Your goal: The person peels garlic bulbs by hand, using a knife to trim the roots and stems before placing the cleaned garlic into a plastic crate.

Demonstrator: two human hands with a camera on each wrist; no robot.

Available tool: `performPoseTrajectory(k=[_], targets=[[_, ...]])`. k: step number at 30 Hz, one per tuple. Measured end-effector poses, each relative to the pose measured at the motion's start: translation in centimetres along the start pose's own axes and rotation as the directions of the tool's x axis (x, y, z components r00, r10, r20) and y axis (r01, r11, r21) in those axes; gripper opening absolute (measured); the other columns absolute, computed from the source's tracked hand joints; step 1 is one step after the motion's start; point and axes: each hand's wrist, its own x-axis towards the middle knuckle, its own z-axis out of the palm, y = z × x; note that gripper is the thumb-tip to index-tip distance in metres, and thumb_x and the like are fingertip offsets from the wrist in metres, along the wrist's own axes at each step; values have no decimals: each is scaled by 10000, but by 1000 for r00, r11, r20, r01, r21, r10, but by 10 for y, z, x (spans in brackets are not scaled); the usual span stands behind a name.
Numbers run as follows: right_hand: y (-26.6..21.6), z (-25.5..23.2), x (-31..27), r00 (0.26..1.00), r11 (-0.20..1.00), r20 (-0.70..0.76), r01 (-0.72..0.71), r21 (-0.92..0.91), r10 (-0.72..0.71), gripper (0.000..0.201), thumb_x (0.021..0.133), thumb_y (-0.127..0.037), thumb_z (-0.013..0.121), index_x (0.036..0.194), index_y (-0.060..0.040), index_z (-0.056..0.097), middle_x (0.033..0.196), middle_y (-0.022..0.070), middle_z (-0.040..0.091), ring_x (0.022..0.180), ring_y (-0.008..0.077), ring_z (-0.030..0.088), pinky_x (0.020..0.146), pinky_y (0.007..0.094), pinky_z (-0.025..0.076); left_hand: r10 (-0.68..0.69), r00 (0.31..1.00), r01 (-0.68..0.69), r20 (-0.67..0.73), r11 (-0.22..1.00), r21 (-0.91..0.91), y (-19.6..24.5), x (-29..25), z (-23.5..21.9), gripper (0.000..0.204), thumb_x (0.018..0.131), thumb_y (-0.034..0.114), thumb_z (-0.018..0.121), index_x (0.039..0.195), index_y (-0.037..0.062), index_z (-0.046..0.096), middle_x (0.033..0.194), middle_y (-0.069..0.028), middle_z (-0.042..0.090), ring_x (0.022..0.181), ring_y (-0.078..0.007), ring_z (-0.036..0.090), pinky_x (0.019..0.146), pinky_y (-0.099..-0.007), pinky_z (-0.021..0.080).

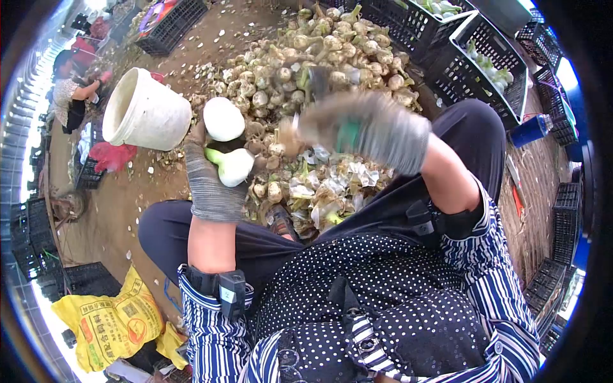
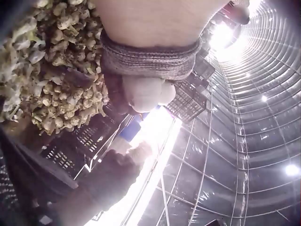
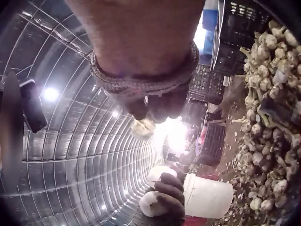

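My left hand [image 1: 214, 172], in a grey knitted glove, holds two peeled white garlic bulbs. The rounder peeled bulb [image 1: 223, 119] sits at the fingertips; the other peeled bulb [image 1: 234, 167], with a green stem, lies against the palm. My gloved right hand [image 1: 367, 131] is blurred above the garlic heap [image 1: 319, 51]. At its fingertips the right wrist view shows a pale garlic bulb [image 3: 142, 129], a tan blur in the head view. Something green [image 1: 348, 133] shows at the right hand, and a dark flat shape [image 1: 318, 83] stands out beyond it.
A white bucket [image 1: 153, 112] stands left of the left hand. Loose peelings [image 1: 332, 185] lie before my legs. Black crates at upper right include one [image 1: 485, 70] with trimmed garlic. A yellow sack [image 1: 112, 322] lies lower left. Another person [image 1: 70, 92] sits far left.
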Motion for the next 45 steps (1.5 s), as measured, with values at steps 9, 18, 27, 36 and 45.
performPoseTrajectory(k=[9, 18, 27, 36, 45], targets=[[-23, 16, 2, 965, 857, -133, -261, -443, 225, 557, 746, -264, 695, 1217, -51, 487, 1100, 210, 554, 974, 333, 572, 822, 377, 475, 1, 995, -36, 101, 939, 341, -22, -1, 12, 574, 805, 515, 562, 1133, 47, 511, 942, -107, 609, 767, -192, 607, 624, -319, 540], [18, 33, 8, 853, 852, -123, -475, 222, 508, 489, 743, -230, 709, 1157, -77, 498, 884, 68, 589, 750, 127, 573, 639, 259, 497, -125, 957, -23, 261, 866, 499, -38, 18, -4, 662, 757, 468, 653, 1216, 32, 458, 998, -46, 574, 916, -145, 563, 782, -297, 493], [48, 35, 1, 616, 420, 141, -669, 613, 775, 426, 761, -229, 687, 1123, -75, 524, 767, 21, 581, 592, 91, 542, 516, 228, 444, 150, 987, -161, 63, 857, 490, -9, -4, 13, 218, 827, 226, 594, 940, 41, 578, 789, -64, 605, 649, -160, 591, 578, -285, 528], [23, -33, 26, 477, 309, -124, -331, 891, 870, 212, 816, -240, 632, 939, -68, 620, 653, 10, 594, 471, 101, 493, 445, 242, 432, 206, 975, -220, 78, 929, 297, 2, -13, 11, 299, 816, 375, 631, 790, 111, 494, 711, -29, 534, 669, -153, 556, 580, -322, 526], [115, -60, 61, 618, 694, -357, -473, 543, 701, 171, 824, -215, 606, 914, -72, 629, 805, 52, 620, 716, 136, 590, 663, 294, 490, 189, 978, -194, 86, 980, 48, 10, 8, -33, 213, 869, 319, 559, 775, 129, 579, 734, -67, 618, 676, -216, 633, 551, -411, 553]])
